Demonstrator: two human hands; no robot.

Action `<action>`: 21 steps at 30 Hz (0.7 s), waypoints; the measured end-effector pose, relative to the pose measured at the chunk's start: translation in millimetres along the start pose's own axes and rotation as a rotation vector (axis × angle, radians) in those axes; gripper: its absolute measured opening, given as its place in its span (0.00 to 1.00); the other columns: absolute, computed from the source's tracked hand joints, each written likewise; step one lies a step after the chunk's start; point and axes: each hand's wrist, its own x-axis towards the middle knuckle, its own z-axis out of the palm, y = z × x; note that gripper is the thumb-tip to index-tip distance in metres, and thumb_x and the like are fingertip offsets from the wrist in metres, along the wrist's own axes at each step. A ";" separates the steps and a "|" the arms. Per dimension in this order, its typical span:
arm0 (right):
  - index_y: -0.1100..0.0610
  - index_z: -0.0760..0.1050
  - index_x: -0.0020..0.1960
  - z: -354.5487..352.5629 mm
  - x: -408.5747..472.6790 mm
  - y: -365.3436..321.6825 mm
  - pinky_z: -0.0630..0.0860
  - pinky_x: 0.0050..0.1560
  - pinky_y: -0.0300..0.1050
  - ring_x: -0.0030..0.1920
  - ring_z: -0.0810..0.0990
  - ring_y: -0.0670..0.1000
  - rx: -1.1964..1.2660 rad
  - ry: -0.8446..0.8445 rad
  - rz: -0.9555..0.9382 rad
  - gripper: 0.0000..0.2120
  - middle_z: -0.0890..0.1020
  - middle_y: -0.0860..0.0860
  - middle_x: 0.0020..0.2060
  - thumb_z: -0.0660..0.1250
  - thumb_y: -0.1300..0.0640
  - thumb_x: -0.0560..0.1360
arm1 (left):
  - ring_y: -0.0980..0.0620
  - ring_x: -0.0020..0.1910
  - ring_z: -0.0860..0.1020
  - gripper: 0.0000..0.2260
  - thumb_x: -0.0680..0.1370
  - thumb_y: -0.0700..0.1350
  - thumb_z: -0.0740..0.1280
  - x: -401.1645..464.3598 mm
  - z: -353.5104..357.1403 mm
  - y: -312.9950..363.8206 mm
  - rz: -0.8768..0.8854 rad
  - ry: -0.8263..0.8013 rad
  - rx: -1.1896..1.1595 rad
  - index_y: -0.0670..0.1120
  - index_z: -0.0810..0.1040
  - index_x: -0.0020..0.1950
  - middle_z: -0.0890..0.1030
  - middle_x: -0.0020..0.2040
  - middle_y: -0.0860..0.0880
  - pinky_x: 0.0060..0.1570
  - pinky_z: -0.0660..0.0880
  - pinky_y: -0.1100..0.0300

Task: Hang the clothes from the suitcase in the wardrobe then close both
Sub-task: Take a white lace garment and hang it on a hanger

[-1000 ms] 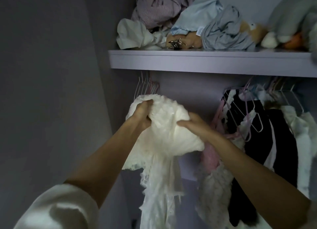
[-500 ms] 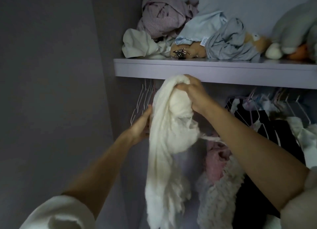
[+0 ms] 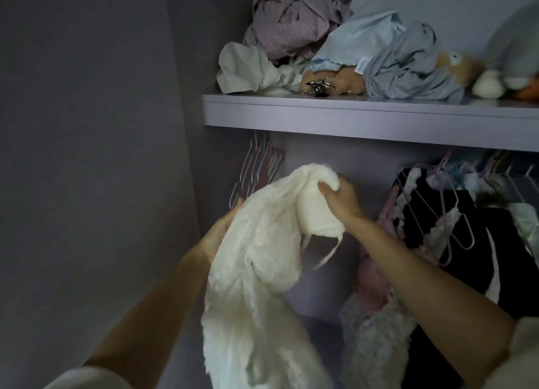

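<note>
Left hand (image 3: 221, 231) was mostly hidden behind the white garment (image 3: 262, 260), grip unclear, empty hangers (image 3: 256, 170) just behind it. Right hand (image 3: 339, 200) pinched the bunched top below the shelf (image 3: 350, 117); the loose fabric could slip or snag on hangers

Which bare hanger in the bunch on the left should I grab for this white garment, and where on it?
Take the nearest of the empty hangers, reaching with the left hand, which sits just below them. Grip the sloping shoulder wire from the front, low down; the hooks are tucked under the shelf and harder to reach. The right hand already grips the white garment.
</note>
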 end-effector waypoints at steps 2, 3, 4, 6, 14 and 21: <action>0.65 0.74 0.59 11.5 -1.0 24.7 0.74 0.54 0.48 0.55 0.78 0.59 -0.092 -0.102 0.142 0.17 0.79 0.60 0.55 0.64 0.56 0.76 | 0.43 0.59 0.77 0.34 0.66 0.65 0.65 2.9 -15.7 -10.9 -0.073 0.021 -0.207 0.42 0.78 0.61 0.80 0.58 0.41 0.62 0.70 0.49; 0.65 0.74 0.59 17.7 -1.9 36.1 0.74 0.52 0.47 0.54 0.78 0.58 -0.130 -0.184 0.228 0.17 0.80 0.58 0.53 0.66 0.55 0.75 | 0.41 0.59 0.76 0.31 0.69 0.63 0.64 7.5 -29.6 -18.8 -0.094 0.064 -0.225 0.41 0.77 0.62 0.79 0.58 0.40 0.64 0.68 0.47; 0.65 0.75 0.58 23.5 -4.6 44.1 0.73 0.50 0.45 0.53 0.79 0.57 -0.163 -0.278 0.311 0.18 0.79 0.56 0.51 0.67 0.54 0.74 | 0.40 0.60 0.75 0.27 0.72 0.60 0.65 8.7 -35.5 -21.1 -0.104 0.081 -0.179 0.41 0.76 0.63 0.78 0.58 0.39 0.65 0.67 0.46; 0.65 0.73 0.59 35.4 -9.3 55.4 0.74 0.50 0.45 0.54 0.78 0.56 -0.185 -0.433 0.411 0.19 0.79 0.56 0.52 0.68 0.55 0.73 | 0.42 0.54 0.77 0.17 0.75 0.50 0.65 15.3 -43.4 -20.2 -0.107 0.110 -0.080 0.42 0.78 0.59 0.80 0.53 0.40 0.61 0.71 0.48; 0.62 0.70 0.65 91.1 8.0 31.9 0.70 0.62 0.52 0.65 0.72 0.59 0.234 -0.406 0.476 0.16 0.75 0.60 0.63 0.53 0.64 0.80 | 0.48 0.36 0.77 0.07 0.77 0.43 0.61 33.2 -72.2 -16.5 -0.142 0.434 0.302 0.41 0.77 0.44 0.78 0.38 0.43 0.37 0.73 0.60; 0.57 0.71 0.60 148.8 45.3 10.9 0.71 0.53 0.48 0.55 0.74 0.51 0.487 -0.382 0.512 0.12 0.76 0.54 0.52 0.54 0.63 0.79 | 0.48 0.35 0.78 0.10 0.77 0.46 0.61 35.3 -98.6 -13.4 -0.202 0.508 0.227 0.43 0.77 0.40 0.80 0.34 0.45 0.37 0.73 0.59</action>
